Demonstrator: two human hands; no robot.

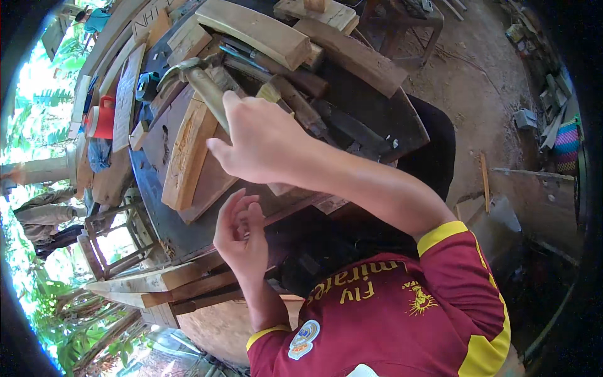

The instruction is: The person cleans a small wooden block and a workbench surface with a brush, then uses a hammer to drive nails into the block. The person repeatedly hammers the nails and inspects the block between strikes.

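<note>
My right hand (260,135) is closed round the handle of a claw hammer (209,94), raised over the dark workbench (147,182). The hammer's metal head points to the far left. Just below this hand, my left hand (244,232) hovers over the bench's near edge, its fingers loosely curled and the thumb apart. I see nothing in it, though part of the palm is hidden. Between the hammer and the near edge lies a wooden block (190,157) with a rough, chipped upper face. It rests on a flatter board (210,191).
A brush (271,93) and several wooden-handled tools lie among timber offcuts (254,31) on the bench. At the left stand a red mug (103,118) and a blue tape measure (147,87). Stacked planks (160,281) jut out at lower left. A stool (408,25) stands beyond.
</note>
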